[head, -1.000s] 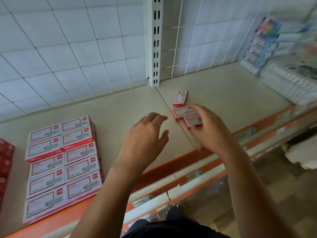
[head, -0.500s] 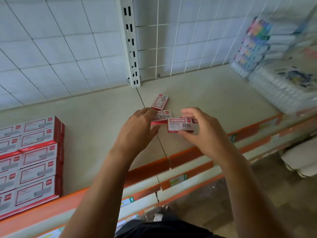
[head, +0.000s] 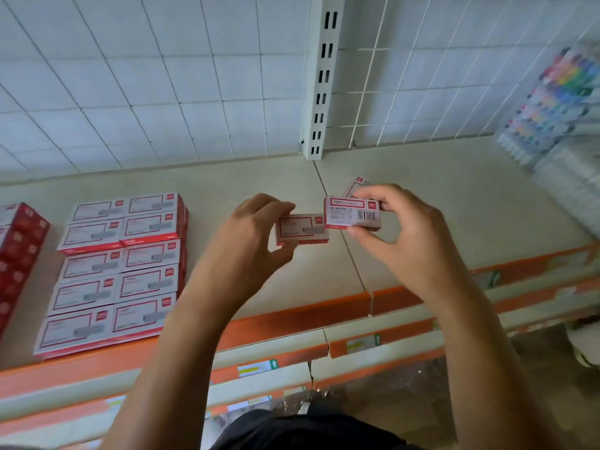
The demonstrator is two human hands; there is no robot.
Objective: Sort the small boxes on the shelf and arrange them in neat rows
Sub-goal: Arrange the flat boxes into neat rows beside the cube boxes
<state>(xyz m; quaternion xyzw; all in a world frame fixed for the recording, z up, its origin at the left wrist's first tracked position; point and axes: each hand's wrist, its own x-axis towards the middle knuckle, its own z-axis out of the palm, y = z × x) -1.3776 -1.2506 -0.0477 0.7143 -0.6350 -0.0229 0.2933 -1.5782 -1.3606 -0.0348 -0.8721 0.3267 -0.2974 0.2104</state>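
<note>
Fingers, left: your left hand (head: 256, 241) pinches the first box (head: 302, 229) by its left end, fingers (head: 269, 204) curled over the top and thumb underneath.
Fingers, right: your right hand (head: 412, 245) pinches the second box (head: 352, 212) between its curled fingers (head: 376, 193) and thumb. It is held over the shelf seam, its left end overlapping the first box's right end.
Print: the second box shows a barcode, a red-bordered title strip and a red logo square, with characters too small to read. The first box shows a red frame and a grey picture.
Third box (head: 355, 185): lies on the shelf (head: 227, 180) just behind your right hand, mostly hidden.
Sorted block (head: 120, 261): white-and-red cartons in two columns at the left, front edge against the orange rail (head: 292, 316).
Neighbours: dark red patterned boxes (head: 19, 251) just beside the block; marker packs (head: 558, 102) far right.
Open room: bare beige shelf between the block and your hands, running back to the wire grid panel (head: 130, 76).
Materials: card cartons with squared edges; white slotted metal upright (head: 319, 76).
</note>
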